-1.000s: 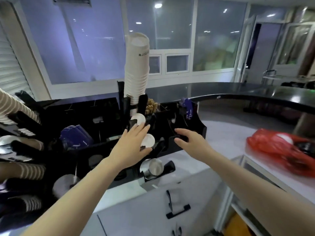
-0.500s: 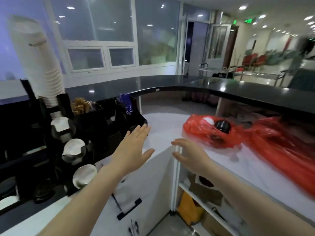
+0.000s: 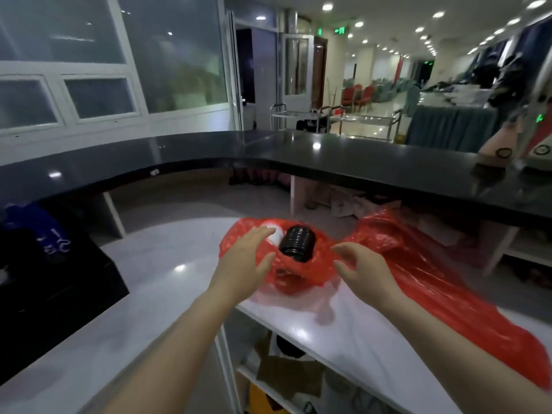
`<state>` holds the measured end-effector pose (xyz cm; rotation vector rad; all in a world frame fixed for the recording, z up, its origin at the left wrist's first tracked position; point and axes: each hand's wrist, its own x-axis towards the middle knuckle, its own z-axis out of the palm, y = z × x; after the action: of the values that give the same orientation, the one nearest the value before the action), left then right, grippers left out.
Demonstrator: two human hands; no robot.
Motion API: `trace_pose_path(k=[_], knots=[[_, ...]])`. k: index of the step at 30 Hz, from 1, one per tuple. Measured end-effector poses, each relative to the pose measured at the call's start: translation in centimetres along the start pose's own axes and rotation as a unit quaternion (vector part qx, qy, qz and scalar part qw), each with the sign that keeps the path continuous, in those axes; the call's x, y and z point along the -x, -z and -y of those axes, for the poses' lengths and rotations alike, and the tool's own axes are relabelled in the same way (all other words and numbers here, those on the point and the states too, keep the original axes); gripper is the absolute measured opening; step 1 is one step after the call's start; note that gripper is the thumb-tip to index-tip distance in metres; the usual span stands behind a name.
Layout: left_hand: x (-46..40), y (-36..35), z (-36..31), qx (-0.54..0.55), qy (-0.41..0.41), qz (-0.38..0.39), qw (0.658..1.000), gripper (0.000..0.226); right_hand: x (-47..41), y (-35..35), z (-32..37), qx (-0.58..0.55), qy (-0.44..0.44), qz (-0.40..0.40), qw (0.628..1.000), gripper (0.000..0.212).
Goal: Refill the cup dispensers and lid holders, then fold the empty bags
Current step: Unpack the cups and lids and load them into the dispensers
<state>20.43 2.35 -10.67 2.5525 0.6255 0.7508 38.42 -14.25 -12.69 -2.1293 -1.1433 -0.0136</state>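
A crumpled red plastic bag [image 3: 301, 273] lies on the white counter [image 3: 167, 264]. A stack of black lids [image 3: 297, 243] pokes out of its mouth, with something white beside it. A second red bag [image 3: 448, 291] stretches away to the right. My left hand [image 3: 246, 258] hovers over the left side of the first bag, fingers straight, holding nothing. My right hand [image 3: 363, 267] is just right of the bag's mouth, fingers loosely bent and empty. Whether either hand touches the plastic is unclear.
The black organizer [image 3: 53, 273] with blue packets sits at the left edge. A raised black bar top [image 3: 328, 156] curves behind the counter. Open shelves [image 3: 286, 377] with bags and cardboard lie below the counter edge.
The view swung right, away from the cup dispensers. Both hands moved from the organizer across the counter to the red bag with the black lids.
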Motion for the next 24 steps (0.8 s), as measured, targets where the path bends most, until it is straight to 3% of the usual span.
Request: trace_pose_path(k=[5, 12, 15, 20, 24], knots=[[-4.2, -5.2, 2.0, 0.021, 0.015, -0.028, 0.999, 0.030, -3.4, -2.0, -3.3, -0.029, -0.024, -0.008, 0.999, 0.021], [-10.0, -10.3, 5.8, 0.059, 0.048, 0.049, 0.996, 0.026, -9.9, -3.6, -4.2, -0.086, -0.040, -0.111, 0.989, 0.018], [-12.1, -11.8, 7.4, 0.056, 0.033, 0.116, 0.991, 0.027, -12.9, -4.7, -4.2, -0.055, -0.022, -0.052, 0.997, 0.017], [-13.7, -13.1, 9.1, 0.060, 0.014, 0.149, 0.987, 0.029, -15.9, -8.1, -5.9, 0.051, -0.021, 0.141, 0.988, 0.022], [-13.4, -13.2, 10.0, 0.095, 0.017, 0.174, 0.980, 0.056, -17.6, -9.2, -7.9, 0.106, -0.051, 0.150, 0.982, 0.034]])
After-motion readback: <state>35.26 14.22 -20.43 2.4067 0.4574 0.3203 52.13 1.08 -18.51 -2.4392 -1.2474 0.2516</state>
